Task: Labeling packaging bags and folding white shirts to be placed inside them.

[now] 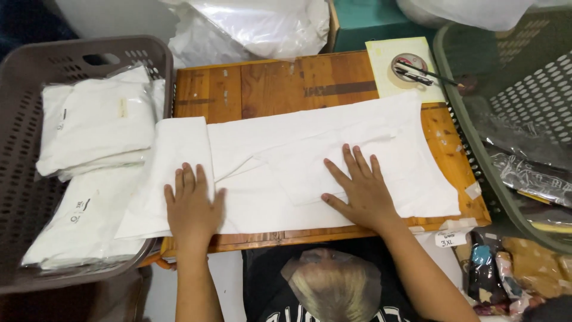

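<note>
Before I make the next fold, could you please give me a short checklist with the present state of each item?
1. Both hands flat on the garment: ok. The left hand presses the folded left end, the right hand the middle.
2. Garment lies spread on the board: ok, though its left end overhangs toward the brown basket.
3. Cloth smooth: not ok, a loose flap shows near the middle.
4. Tape roll and pens off the cloth: ok, they sit on a pad at the far right corner.
5. Room in the brown basket: cannot tell; bagged white packs already lie in it.
</note>
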